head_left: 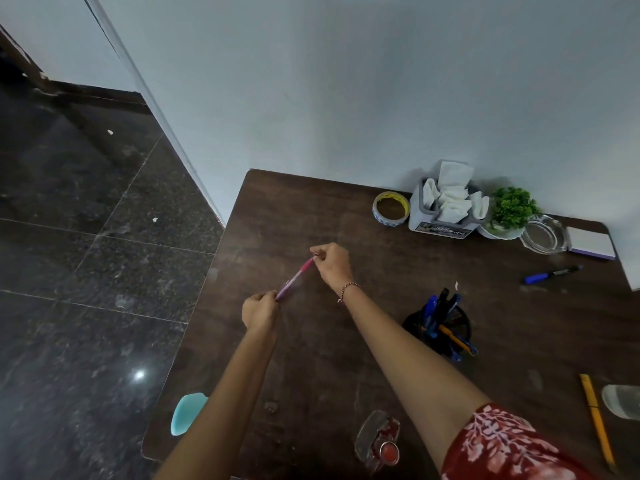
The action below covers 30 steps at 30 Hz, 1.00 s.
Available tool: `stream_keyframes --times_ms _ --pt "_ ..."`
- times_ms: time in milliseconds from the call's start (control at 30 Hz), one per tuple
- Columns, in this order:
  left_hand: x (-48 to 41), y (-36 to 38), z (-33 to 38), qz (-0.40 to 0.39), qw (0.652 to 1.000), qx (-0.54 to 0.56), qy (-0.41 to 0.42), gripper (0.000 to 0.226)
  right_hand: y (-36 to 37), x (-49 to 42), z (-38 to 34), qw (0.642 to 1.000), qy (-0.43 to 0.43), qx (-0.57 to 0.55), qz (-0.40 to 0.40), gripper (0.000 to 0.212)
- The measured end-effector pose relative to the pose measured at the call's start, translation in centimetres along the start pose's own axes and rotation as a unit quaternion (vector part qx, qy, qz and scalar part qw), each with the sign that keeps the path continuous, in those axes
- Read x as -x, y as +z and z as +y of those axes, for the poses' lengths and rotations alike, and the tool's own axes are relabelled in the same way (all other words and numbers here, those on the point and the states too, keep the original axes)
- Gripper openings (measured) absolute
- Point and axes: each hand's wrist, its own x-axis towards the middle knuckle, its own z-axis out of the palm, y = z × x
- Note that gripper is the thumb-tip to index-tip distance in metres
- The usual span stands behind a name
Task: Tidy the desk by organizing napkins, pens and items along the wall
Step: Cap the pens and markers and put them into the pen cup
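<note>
Over the surface (294, 209): pink pen (295, 278), ends pinched between left grip (260, 310) and right grip (333, 264), probably for capping.

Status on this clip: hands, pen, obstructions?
Left hand pinches lower end of pink translucent plastic pen, right hand its top. Pen over dark wooden desk. Nothing blocking; black mesh pen holder stands right.

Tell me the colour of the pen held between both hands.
The pen is pink, best seen in the head view.
</note>
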Motion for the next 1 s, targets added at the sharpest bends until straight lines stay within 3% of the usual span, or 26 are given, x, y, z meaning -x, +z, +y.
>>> stream_keyframes --times_ms 133,400,700,933,1000 --pt "0.6 0.2 -0.5 -0.022 1.000 -0.006 0.014 0.018 -1.6 1.2 -0.9 0.995 0.000 -0.091 0.042 0.023" --pt "3.1 0.9 -0.8 -0.066 0.996 -0.026 0.056 0.017 -6.0 5.0 -2.1 0.976 0.001 -0.210 0.052 0.024" --pt "8.9 3.1 -0.7 -0.119 0.986 -0.026 0.111 0.018 -11.2 9.3 -0.1 0.972 -0.046 -0.206 0.101 0.021" --pt "13.8 5.1 -1.1 -0.173 0.961 -0.111 0.185 0.016 -14.7 12.8 2.1 0.967 -0.099 -0.186 0.140 0.018" --pt "15.3 5.9 -1.3 -0.169 0.941 -0.161 0.244 0.014 -15.5 13.8 2.7 0.968 -0.116 -0.175 0.136 0.019"
